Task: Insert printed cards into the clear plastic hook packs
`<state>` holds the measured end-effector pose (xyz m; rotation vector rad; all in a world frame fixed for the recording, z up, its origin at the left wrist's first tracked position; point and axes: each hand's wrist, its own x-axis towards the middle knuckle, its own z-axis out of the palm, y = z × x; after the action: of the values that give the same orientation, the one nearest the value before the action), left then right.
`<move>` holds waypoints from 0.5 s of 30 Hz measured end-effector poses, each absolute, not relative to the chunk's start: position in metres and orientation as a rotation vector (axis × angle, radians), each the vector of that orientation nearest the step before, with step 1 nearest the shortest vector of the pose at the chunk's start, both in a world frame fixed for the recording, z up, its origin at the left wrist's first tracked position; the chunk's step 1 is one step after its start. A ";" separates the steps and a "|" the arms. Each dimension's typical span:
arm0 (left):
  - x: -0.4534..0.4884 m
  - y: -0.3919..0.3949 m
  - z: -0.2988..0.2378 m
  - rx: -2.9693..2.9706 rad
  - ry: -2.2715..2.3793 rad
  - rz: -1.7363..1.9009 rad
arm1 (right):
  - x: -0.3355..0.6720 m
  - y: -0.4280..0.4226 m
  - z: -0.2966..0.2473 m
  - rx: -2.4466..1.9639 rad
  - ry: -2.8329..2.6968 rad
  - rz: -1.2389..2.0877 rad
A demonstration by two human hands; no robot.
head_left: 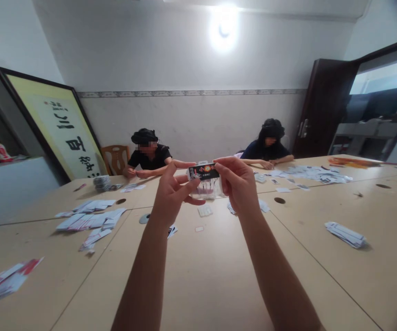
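Note:
Both my hands are raised above the table and hold one small clear plastic packet (208, 184) with a black and red printed header card. My left hand (172, 192) pinches the packet's left end with thumb and fingers. At the right end, my right hand (237, 183) curls its fingers over the header. Below the packet, small white pieces (205, 210) lie on the beige table (205, 276).
Piles of printed cards lie at the left (91, 219), the near left edge (2, 281), the right (345, 234) and the far right (309, 174). Two other people sit at the far side (148, 154), (269, 147). A framed sign (60, 131) leans at left; a dark door (322, 105) stands open.

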<state>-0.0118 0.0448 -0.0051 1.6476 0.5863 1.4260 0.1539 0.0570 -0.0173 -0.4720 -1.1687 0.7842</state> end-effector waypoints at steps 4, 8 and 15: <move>-0.019 0.052 -0.004 1.579 0.593 1.362 | 0.158 0.066 -0.020 -0.459 -1.251 0.812; -0.025 0.057 -0.004 1.536 0.535 1.328 | 0.164 0.071 -0.022 -0.426 -1.340 0.854; -0.024 0.072 -0.006 1.454 0.578 1.329 | 0.168 0.083 -0.025 -0.553 -1.455 0.773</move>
<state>-0.0240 0.0716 -0.0060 1.4536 0.5781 1.3289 0.1680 0.0828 -0.0249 -0.5527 -1.4555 0.7730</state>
